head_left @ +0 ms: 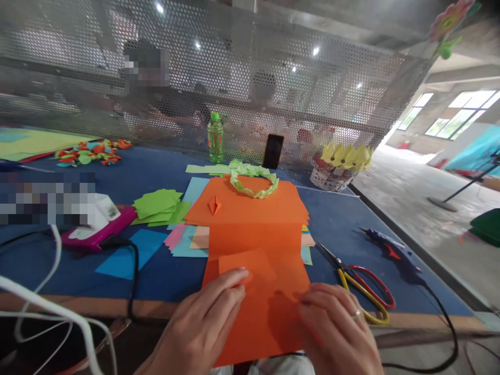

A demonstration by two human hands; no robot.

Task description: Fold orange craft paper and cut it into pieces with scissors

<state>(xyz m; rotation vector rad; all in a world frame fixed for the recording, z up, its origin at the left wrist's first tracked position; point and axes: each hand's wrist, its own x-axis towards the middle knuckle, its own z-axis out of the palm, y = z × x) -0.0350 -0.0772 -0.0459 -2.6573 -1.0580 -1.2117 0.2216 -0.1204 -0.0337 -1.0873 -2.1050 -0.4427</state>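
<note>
A large orange paper sheet [269, 323] with a crease across it hangs over the table's front edge towards me. My left hand [207, 312] has its fingers pressed together on the sheet's left side, at a smaller orange piece of paper [246, 263] lying on top. At the right edge, my right hand [338, 325], with a ring on it, curls its fingers around the large sheet. Beyond lies a stack of orange paper [253, 203], bearing a small folded orange piece [214, 205] and a ring of folded light green paper [254, 181].
Scissors [351, 278] and a glue gun [390, 250] lie to the right. Green paper squares [158, 205], blue paper [133, 253] and a magenta box with cables [99, 232] are left. At the back stand a bottle [215, 138], a phone [272, 151] and a basket [332, 179] before a perforated screen [234, 62].
</note>
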